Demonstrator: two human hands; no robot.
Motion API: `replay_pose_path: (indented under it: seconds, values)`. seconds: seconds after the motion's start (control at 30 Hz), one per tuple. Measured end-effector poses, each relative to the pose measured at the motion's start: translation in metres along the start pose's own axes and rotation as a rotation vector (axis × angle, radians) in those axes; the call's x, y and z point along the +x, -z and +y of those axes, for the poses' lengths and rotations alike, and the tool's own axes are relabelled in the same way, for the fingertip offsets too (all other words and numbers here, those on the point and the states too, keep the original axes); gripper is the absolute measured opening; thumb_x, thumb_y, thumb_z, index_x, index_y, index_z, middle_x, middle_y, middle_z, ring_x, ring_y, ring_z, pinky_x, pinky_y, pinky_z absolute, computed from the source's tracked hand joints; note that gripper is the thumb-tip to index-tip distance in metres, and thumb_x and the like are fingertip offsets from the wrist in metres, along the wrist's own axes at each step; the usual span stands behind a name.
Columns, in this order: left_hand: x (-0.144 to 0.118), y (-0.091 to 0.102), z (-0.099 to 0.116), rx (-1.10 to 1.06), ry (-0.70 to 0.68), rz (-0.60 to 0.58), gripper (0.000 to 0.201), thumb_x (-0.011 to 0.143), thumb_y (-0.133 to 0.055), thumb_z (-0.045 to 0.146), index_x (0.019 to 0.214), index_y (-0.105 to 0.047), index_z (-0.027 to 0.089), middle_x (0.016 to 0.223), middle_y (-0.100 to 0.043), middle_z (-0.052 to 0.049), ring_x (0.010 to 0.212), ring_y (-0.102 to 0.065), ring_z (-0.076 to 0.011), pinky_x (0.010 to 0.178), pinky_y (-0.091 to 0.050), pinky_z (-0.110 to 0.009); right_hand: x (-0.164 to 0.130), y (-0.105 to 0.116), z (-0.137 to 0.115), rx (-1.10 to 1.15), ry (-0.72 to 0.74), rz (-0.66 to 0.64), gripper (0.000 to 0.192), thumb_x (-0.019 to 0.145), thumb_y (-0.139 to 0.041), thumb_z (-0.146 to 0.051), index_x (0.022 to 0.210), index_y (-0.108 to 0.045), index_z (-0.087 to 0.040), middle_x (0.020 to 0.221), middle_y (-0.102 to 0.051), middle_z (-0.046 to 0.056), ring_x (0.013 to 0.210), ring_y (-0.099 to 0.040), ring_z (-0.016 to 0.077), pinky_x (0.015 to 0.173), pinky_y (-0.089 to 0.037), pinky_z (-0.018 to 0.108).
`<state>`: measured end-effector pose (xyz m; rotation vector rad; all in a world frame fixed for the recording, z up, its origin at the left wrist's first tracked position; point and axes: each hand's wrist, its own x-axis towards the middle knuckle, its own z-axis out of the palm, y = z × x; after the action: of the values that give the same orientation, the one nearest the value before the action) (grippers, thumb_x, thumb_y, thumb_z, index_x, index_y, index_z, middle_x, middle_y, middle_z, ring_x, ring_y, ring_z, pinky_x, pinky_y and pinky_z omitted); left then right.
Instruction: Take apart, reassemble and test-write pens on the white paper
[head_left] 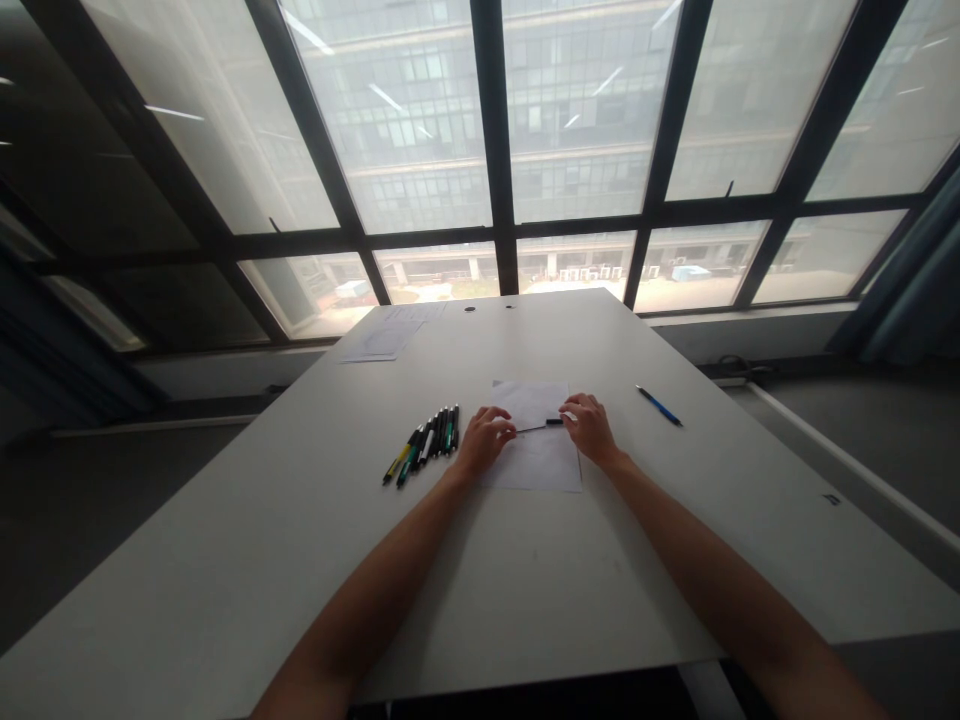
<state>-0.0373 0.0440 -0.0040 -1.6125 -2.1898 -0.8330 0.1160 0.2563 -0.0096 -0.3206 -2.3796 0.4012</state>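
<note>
Over a white paper sheet (538,472), my left hand (486,440) is closed in a pinch on a thin dark rod (531,429) that looks like a pen refill. Facing it from the right, my right hand (590,425) is closed on a short black pen part (554,422). The rod's right end meets or nearly meets this part; whether it goes inside I cannot tell. My fingers hide the outer ends of both pieces. Left of my left hand lies a row of several pens (425,446), mostly black with green, yellow and white sections.
A blue pen (659,405) lies by itself to the right on the white table (480,600). Printed sheets (382,342) rest at the table's far left. Beyond the far edge stand large windows (427,110) with dark frames; curtains (907,275) hang at both sides.
</note>
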Motion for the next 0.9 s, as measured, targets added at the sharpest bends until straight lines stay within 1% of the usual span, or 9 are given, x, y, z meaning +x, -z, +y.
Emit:
replay_pose_path:
  seconds: [0.1, 0.23, 0.33, 0.43, 0.67, 0.77, 0.9]
  values:
    - [0.0, 0.0, 0.001, -0.004, -0.007, -0.011, 0.006, 0.083, -0.07, 0.026, 0.084, -0.076, 0.026, 0.107, -0.066, -0.005, 0.105, -0.055, -0.0227, 0.095, -0.048, -0.04, -0.001, 0.0, -0.006, 0.001, 0.07, -0.065, 0.015, 0.089, -0.06, -0.021, 0.096, -0.073, -0.025, 0.115, -0.062, 0.008, 0.11, -0.05, 0.0247, 0.093, -0.039, 0.04]
    - [0.0, 0.0, 0.001, -0.002, -0.023, -0.005, 0.005, 0.083, -0.071, 0.026, 0.084, -0.075, 0.026, 0.107, -0.066, -0.005, 0.104, -0.055, -0.0222, 0.096, -0.047, -0.04, -0.004, -0.001, -0.015, -0.044, 0.184, -0.21, 0.018, 0.089, -0.062, -0.025, 0.102, -0.074, -0.031, 0.135, -0.053, 0.006, 0.127, -0.038, 0.0286, 0.102, -0.032, 0.048]
    - [0.0, -0.001, 0.0, -0.003, -0.031, -0.008, 0.005, 0.083, -0.071, 0.025, 0.083, -0.075, 0.026, 0.108, -0.066, -0.004, 0.105, -0.054, -0.022, 0.096, -0.047, -0.039, -0.005, -0.003, -0.019, -0.061, 0.202, -0.266, 0.017, 0.09, -0.061, -0.027, 0.101, -0.074, -0.031, 0.139, -0.05, 0.006, 0.131, -0.033, 0.0298, 0.104, -0.027, 0.052]
    - [-0.001, 0.0, 0.001, -0.001, -0.03, -0.024, 0.005, 0.082, -0.071, 0.024, 0.081, -0.075, 0.026, 0.108, -0.066, -0.004, 0.105, -0.054, -0.022, 0.095, -0.047, -0.039, -0.004, -0.003, -0.019, -0.043, 0.194, -0.261, 0.014, 0.089, -0.063, -0.025, 0.094, -0.075, -0.029, 0.136, -0.052, 0.005, 0.132, -0.033, 0.0291, 0.105, -0.027, 0.051]
    - [0.002, 0.003, 0.006, 0.033, -0.038, -0.085, 0.008, 0.081, -0.07, 0.018, 0.079, -0.074, 0.025, 0.11, -0.065, -0.005, 0.109, -0.053, -0.0228, 0.097, -0.046, -0.042, -0.002, -0.001, -0.021, -0.034, 0.187, -0.228, 0.004, 0.082, -0.069, -0.02, 0.08, -0.071, -0.022, 0.13, -0.055, 0.008, 0.129, -0.037, 0.0281, 0.104, -0.031, 0.049]
    - [0.003, 0.004, 0.008, 0.046, -0.053, -0.109, 0.009, 0.082, -0.069, 0.017, 0.081, -0.073, 0.025, 0.111, -0.065, -0.005, 0.11, -0.052, -0.0229, 0.098, -0.045, -0.043, -0.002, -0.002, -0.022, -0.04, 0.202, -0.229, 0.005, 0.082, -0.069, -0.017, 0.079, -0.07, -0.021, 0.129, -0.056, 0.008, 0.128, -0.038, 0.0279, 0.103, -0.031, 0.049]
    - [0.003, 0.004, 0.01, 0.051, -0.089, -0.128, 0.009, 0.084, -0.066, 0.017, 0.084, -0.071, 0.024, 0.111, -0.065, -0.005, 0.11, -0.052, -0.0226, 0.096, -0.045, -0.041, -0.002, -0.003, -0.024, -0.06, 0.225, -0.25, 0.007, 0.083, -0.066, -0.014, 0.08, -0.069, -0.019, 0.127, -0.056, 0.01, 0.126, -0.039, 0.0281, 0.102, -0.032, 0.048]
